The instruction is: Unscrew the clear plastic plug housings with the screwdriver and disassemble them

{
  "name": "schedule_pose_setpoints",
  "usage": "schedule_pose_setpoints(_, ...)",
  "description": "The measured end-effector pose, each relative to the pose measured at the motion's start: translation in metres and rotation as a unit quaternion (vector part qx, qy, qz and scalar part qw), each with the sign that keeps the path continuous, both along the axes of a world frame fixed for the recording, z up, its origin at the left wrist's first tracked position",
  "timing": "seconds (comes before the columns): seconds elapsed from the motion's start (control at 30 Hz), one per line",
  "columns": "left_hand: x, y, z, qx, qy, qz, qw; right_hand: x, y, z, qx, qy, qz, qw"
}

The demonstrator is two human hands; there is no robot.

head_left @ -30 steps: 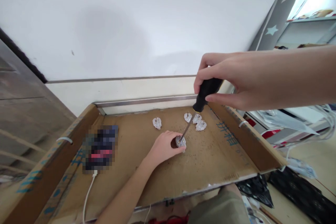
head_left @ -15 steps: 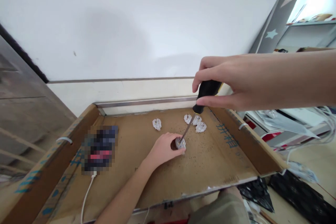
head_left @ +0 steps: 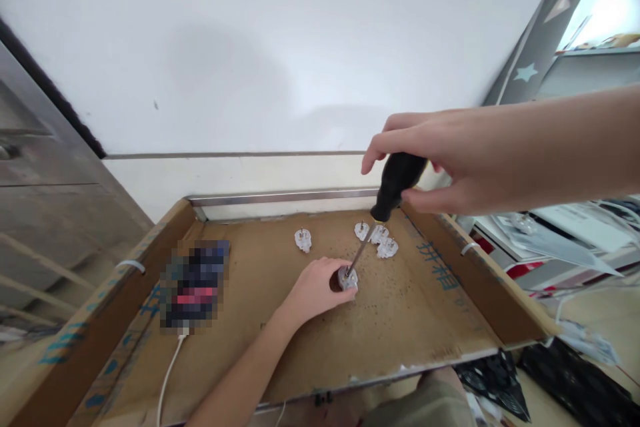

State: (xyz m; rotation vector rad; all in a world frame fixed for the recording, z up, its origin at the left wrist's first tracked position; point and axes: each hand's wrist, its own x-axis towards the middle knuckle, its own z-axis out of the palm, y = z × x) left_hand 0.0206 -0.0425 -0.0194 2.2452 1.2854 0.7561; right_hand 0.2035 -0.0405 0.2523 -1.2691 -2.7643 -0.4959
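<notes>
My left hand (head_left: 316, 288) pinches a clear plastic plug (head_left: 349, 279) against the cardboard, thumb on the near side and fingers behind. A screwdriver (head_left: 400, 177) with a black handle leans over it. Its metal shaft slants down to the left and the tip meets the top of the plug. My right hand (head_left: 425, 160) is around the handle in a loose hold, the index finger lifted off and the thumb along the near side. Behind the plug lie several clear plug parts with metal pins (head_left: 387, 247), one of them apart (head_left: 303, 240) on the left.
A cardboard tray (head_left: 240, 280) with raised side walls bears the work. On its left lies a pixelated dark object (head_left: 197, 287) with a white cable (head_left: 170, 373). A white wall (head_left: 250, 80) rises behind. Black plastic bags (head_left: 575, 380) lie on the floor at the right.
My right hand's fingers have loosened and spread on the screwdriver handle, with the thumb shifted back. The tip stays on the plug. The whole view has shifted slightly.
</notes>
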Motion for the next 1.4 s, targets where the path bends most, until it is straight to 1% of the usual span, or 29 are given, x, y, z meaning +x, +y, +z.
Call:
schedule_pose_setpoints(0.07,0.0,0.0,0.0,0.003,-0.003,0.0,1.0,0.0,0.001,0.002,0.006,-0.042,-0.018,0.999)
schedule_pose_setpoints(0.17,0.0,0.0,0.001,0.008,-0.005,-0.001,1.0,0.001,0.0,0.005,-0.014,-0.082,-0.019,0.996)
schedule_pose_setpoints(0.3,0.0,0.0,-0.001,0.004,-0.003,-0.001,1.0,0.005,-0.001,0.007,-0.038,-0.067,0.002,0.997)
schedule_pose_setpoints(0.43,0.0,0.0,-0.001,0.006,-0.005,0.002,1.0,0.009,0.002,0.006,-0.047,-0.046,0.026,0.997)
schedule_pose_setpoints(0.57,-0.001,-0.001,0.003,0.021,-0.01,-0.003,1.0,0.011,0.0,0.01,-0.023,-0.038,0.025,0.999)
schedule_pose_setpoints(0.73,-0.003,0.0,0.007,0.047,-0.025,0.013,0.998,0.018,-0.002,0.021,-0.02,-0.015,0.059,0.998)
schedule_pose_setpoints(0.87,-0.005,0.005,0.004,0.077,-0.04,0.049,0.995,0.013,-0.006,0.028,0.02,-0.005,0.02,1.0)
schedule_pose_setpoints(0.93,-0.008,0.008,0.002,0.077,-0.041,0.06,0.994,0.011,-0.006,0.03,0.04,-0.004,0.002,0.999)
schedule_pose_setpoints(0.97,-0.009,0.009,0.001,0.073,-0.042,0.065,0.994,0.011,-0.006,0.031,0.05,-0.005,0.004,0.999)
schedule_pose_setpoints(1.03,-0.012,0.01,0.001,0.065,-0.04,0.082,0.994,0.019,-0.005,0.029,0.069,-0.007,0.043,0.997)
schedule_pose_setpoints(1.1,-0.014,0.011,0.002,0.06,-0.029,0.106,0.992,0.032,-0.007,0.019,0.093,0.002,0.09,0.992)
schedule_pose_setpoints(1.13,-0.015,0.011,0.003,0.058,-0.02,0.118,0.991,0.039,-0.011,0.011,0.106,0.012,0.104,0.989)
schedule_pose_setpoints(1.17,-0.016,0.011,0.004,0.057,-0.011,0.129,0.99,0.046,-0.016,-0.001,0.124,0.027,0.105,0.986)
schedule_pose_setpoints(1.2,-0.017,0.011,0.005,0.057,-0.004,0.137,0.989,0.053,-0.023,-0.015,0.147,0.045,0.076,0.985)
schedule_pose_setpoints(1.23,-0.018,0.011,0.005,0.057,0.0,0.144,0.988,0.058,-0.031,-0.032,0.148,0.058,0.073,0.985)
schedule_pose_setpoints(1.3,-0.019,0.013,0.004,0.051,-0.008,0.152,0.987,0.065,-0.049,-0.074,0.17,0.118,0.029,0.978)
schedule_pose_setpoints(1.33,-0.02,0.013,0.003,0.044,-0.019,0.152,0.987,0.066,-0.058,-0.097,0.182,0.159,-0.006,0.97)
schedule_pose_setpoints(1.37,-0.021,0.014,0.002,0.035,-0.034,0.149,0.988,0.067,-0.066,-0.121,0.175,0.184,-0.046,0.966)
schedule_pose_setpoints(1.4,-0.021,0.015,0.0,0.025,-0.05,0.143,0.988,0.067,-0.073,-0.145,0.185,0.213,-0.074,0.956)
